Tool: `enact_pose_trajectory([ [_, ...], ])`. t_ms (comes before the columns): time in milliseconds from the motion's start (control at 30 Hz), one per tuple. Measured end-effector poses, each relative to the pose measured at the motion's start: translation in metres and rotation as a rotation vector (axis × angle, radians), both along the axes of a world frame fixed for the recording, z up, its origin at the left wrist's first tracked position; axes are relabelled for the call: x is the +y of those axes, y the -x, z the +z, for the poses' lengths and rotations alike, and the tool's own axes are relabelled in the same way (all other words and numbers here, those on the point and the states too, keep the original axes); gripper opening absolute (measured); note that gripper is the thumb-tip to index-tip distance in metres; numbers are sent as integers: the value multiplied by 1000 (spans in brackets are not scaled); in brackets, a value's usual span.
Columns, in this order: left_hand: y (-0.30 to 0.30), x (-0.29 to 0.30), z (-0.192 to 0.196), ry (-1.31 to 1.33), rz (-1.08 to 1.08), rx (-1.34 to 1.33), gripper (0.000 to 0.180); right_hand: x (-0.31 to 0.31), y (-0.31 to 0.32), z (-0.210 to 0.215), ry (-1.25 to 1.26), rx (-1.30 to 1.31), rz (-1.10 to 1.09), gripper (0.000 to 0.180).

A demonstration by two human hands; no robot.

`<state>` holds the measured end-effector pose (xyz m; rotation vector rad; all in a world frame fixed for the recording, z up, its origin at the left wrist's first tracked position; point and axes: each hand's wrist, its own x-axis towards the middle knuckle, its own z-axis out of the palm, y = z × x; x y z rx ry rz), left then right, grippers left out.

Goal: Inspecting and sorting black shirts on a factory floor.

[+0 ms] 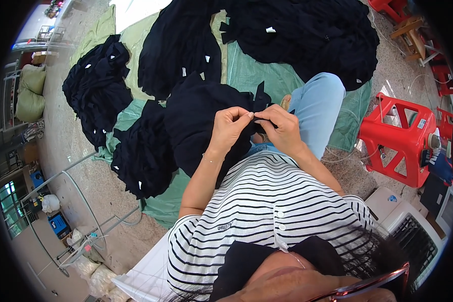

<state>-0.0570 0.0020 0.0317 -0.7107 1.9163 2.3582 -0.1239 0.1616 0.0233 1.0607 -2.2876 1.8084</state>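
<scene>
A black garment (199,110) lies bunched across my lap, with a narrow dark strip (260,95) of cloth standing up from its right end. My left hand (229,130) is closed in a pinch at that end, thumb and forefinger on the cloth's edge. Almost touching it, my right hand (283,127) pinches the same edge from the other side. Any thread or small part between the fingertips is too small to make out. Directly left of my lap is a heap of black garments (143,146) with small white labels.
More black garment piles lie at far left (98,83), ahead (178,50) and far right (312,43), on green sheeting (256,68). A red plastic stool (397,133) stands at right, a white appliance (387,206) below it. A metal frame (80,176) rises at left.
</scene>
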Motion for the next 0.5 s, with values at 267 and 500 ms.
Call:
enact_pose_trajectory([
  [267,-11,1,-11,317,-126,46,14,5,1,-1,-57,-58,87,19],
  [500,-22,6,-5,421,-158,76,13,10,0,-10,-66,-162,120,14],
])
